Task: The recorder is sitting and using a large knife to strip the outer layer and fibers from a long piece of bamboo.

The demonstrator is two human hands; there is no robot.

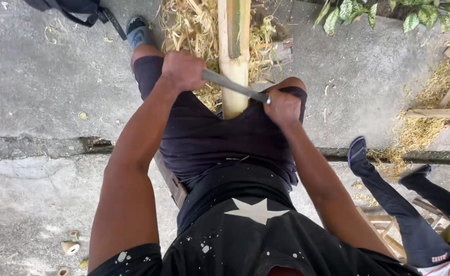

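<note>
A long, pale yellow-green bamboo pole is shown lying lengthwise between the knees of a seated person, its long axis running straight away from the body and its cut near end pointing back toward the lap. A flat grey metal blade is laid across the pole, roughly at right angles to that axis and slightly tilted, lower on the right. The blade is gripped at both ends: the left hand is closed in a fist around one end, the right hand is clenched around the other. This two-handed hold is judged to let the blade be drawn evenly along the pole, which is steadied by the thighs. Straw-coloured shavings are heaped beside the pole on the grey concrete ground. Another person's dark-trousered legs are seen at the right.
</note>
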